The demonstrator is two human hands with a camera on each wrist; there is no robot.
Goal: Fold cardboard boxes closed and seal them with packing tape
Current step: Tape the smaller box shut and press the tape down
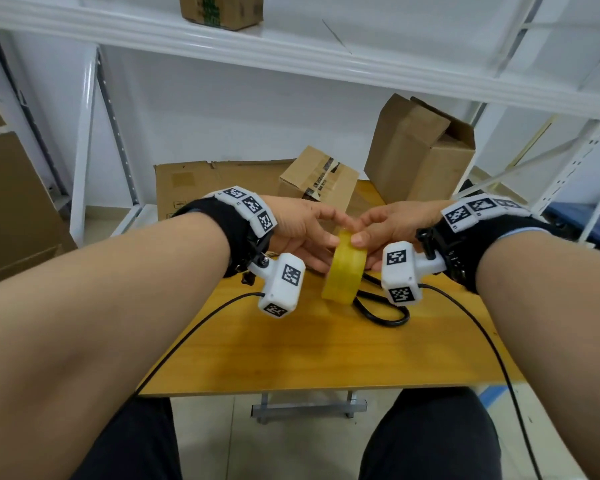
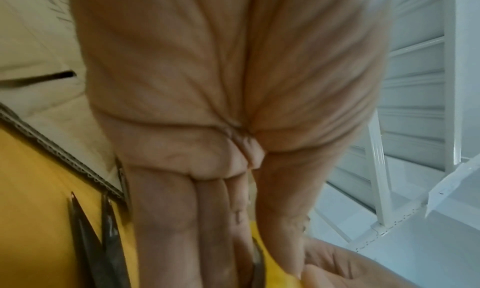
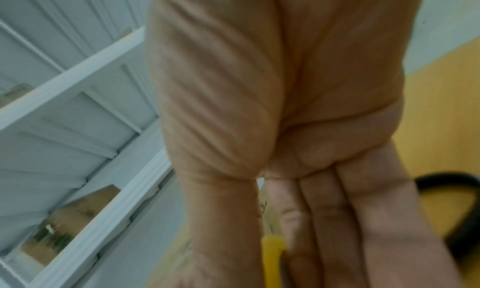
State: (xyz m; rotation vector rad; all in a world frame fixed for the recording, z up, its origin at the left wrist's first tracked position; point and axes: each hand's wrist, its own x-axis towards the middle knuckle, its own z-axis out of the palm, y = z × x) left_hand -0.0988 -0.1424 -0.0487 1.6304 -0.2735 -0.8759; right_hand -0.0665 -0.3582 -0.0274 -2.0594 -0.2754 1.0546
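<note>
Tape roll (image 1: 344, 268) upright between left hand (image 1: 300, 228) and right hand (image 1: 392, 225).

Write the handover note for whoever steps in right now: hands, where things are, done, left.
Left hand and right hand both grip the yellow tape roll, held on edge above the wooden table.
Small box at the table's far edge already carries tape.
Larger box behind it, tilted, flaps open: not sealed.
Scissors lie on the table by the left hand.
Left: find the tape's end, close and tape the larger box.

White metal shelving (image 1: 291, 60) stands against a white wall (image 1: 222, 116) behind a yellow wooden table (image 1: 309, 348) on pale tile floor (image 1: 291, 452).
</note>
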